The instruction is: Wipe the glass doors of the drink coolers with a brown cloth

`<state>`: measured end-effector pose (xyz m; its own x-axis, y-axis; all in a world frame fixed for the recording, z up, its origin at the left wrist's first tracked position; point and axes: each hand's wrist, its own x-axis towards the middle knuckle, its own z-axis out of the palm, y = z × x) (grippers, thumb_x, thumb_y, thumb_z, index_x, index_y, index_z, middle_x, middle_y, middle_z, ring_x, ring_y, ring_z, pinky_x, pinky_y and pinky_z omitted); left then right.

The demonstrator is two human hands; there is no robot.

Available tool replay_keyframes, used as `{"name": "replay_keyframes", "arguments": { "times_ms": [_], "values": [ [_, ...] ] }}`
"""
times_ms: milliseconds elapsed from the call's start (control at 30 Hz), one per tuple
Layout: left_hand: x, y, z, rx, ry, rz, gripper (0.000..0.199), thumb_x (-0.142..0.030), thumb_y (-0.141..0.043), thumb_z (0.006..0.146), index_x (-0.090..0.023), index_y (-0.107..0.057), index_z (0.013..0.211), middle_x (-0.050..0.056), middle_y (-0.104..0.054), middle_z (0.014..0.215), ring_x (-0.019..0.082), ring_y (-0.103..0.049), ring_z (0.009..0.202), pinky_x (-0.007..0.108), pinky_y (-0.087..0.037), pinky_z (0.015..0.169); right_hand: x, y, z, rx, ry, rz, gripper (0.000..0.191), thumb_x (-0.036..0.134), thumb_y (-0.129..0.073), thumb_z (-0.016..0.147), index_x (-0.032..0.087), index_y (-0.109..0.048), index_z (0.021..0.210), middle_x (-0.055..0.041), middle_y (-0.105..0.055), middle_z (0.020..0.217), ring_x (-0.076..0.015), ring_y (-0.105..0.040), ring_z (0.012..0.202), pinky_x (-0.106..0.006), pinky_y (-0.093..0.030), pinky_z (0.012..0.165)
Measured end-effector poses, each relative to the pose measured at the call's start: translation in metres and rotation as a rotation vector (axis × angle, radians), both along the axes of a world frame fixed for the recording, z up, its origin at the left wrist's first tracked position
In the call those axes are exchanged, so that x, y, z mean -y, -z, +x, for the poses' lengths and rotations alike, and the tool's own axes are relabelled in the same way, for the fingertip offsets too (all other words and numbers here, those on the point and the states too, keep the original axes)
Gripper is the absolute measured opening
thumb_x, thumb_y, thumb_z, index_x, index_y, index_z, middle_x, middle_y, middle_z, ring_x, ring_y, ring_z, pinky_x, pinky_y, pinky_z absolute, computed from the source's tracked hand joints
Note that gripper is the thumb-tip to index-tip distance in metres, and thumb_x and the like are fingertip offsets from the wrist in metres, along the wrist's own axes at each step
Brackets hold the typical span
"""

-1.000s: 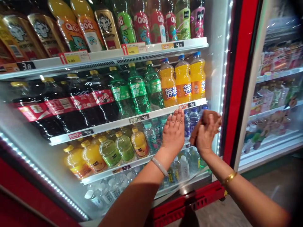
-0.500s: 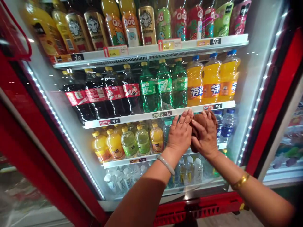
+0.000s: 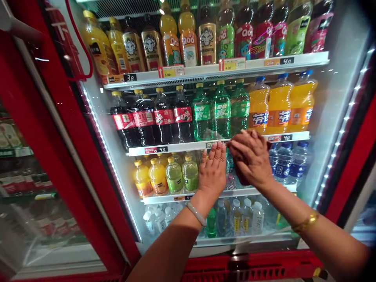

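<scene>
Both my arms reach toward the glass door of a red-framed drinks cooler [image 3: 117, 250]. My left hand [image 3: 213, 170] lies flat against the glass with its fingers stretched out and nothing in it; a pale bangle is on that wrist. Just to its right, my right hand [image 3: 254, 160] presses a dark brown cloth [image 3: 242, 172] against the glass, its fingers over the cloth. A gold bracelet circles the right wrist. Behind the glass, green bottles [image 3: 221, 109] and orange bottles [image 3: 283, 103] stand above my hands.
Cola bottles [image 3: 164, 117] stand left on the same shelf, with juice bottles [image 3: 158, 178] below. A red cord [image 3: 88, 58] hangs at the upper left. Another red-framed cooler [image 3: 44, 219] adjoins on the left.
The view has shifted, so the shelves sit further right. My left hand has moved left across the glass, and a wider gap now separates it from my right hand and the cloth.
</scene>
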<state>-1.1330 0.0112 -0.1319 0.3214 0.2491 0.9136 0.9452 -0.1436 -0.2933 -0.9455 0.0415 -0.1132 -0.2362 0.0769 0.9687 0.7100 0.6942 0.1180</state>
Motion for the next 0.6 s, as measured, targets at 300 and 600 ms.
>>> {"name": "replay_keyframes", "arguments": {
  "times_ms": [300, 600],
  "values": [
    [0.003, 0.005, -0.034, -0.06, 0.045, -0.002, 0.064, -0.019, -0.046, 0.1, -0.004, -0.035, 0.161, 0.011, -0.028, 0.173, 0.022, -0.008, 0.165, 0.043, -0.019, 0.137, 0.013, 0.029, -0.051, 0.001, 0.038, 0.034, 0.058, 0.023, -0.064, 0.094, 0.037, -0.052, 0.149, -0.0056, -0.032, 0.172, -0.033, -0.027, 0.161, -0.065, -0.02, 0.129],
    [0.025, 0.022, -0.089, 0.019, 0.012, -0.059, 0.068, -0.019, -0.042, 0.105, -0.009, -0.017, 0.167, 0.012, -0.032, 0.172, 0.022, -0.015, 0.164, 0.046, -0.019, 0.136, 0.021, 0.044, -0.082, -0.158, 0.051, 0.017, 0.068, 0.023, -0.062, 0.093, 0.033, -0.045, 0.158, -0.0085, -0.026, 0.174, -0.038, -0.021, 0.162, -0.071, -0.016, 0.127]
  ]
}}
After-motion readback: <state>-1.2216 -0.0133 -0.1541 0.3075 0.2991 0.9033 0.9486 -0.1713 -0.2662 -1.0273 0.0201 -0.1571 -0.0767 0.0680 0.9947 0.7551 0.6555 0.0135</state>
